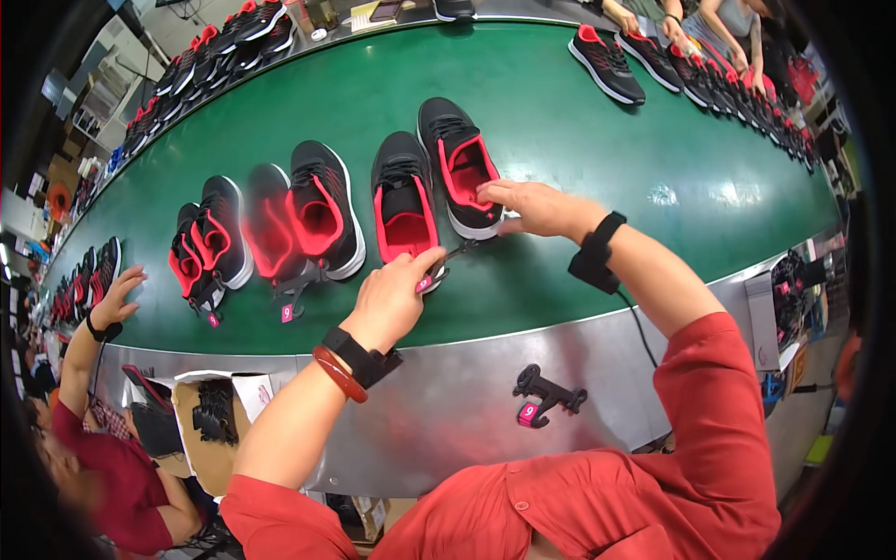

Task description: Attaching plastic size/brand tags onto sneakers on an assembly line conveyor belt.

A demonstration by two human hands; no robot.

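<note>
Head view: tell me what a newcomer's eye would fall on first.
The broad green work surface dominates the middle. On it stands a pair of black, red-lined shoes, with the left hand holding a pink-tagged black hanger at the heel end and the right hand at the right shoe. Lower down, a loose black hanger lies on the metal ledge.

The shirt (607,495) is red, wristbands (595,257) black, bangle (338,374) reddish-brown.

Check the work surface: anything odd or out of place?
Two things. A loose black hanger lies alone on the metal ledge, attached to no shoes. On the green surface, the left shoe of the middle pair looks smeared and see-through, possibly an image artefact. No spill or damage visible.
</note>
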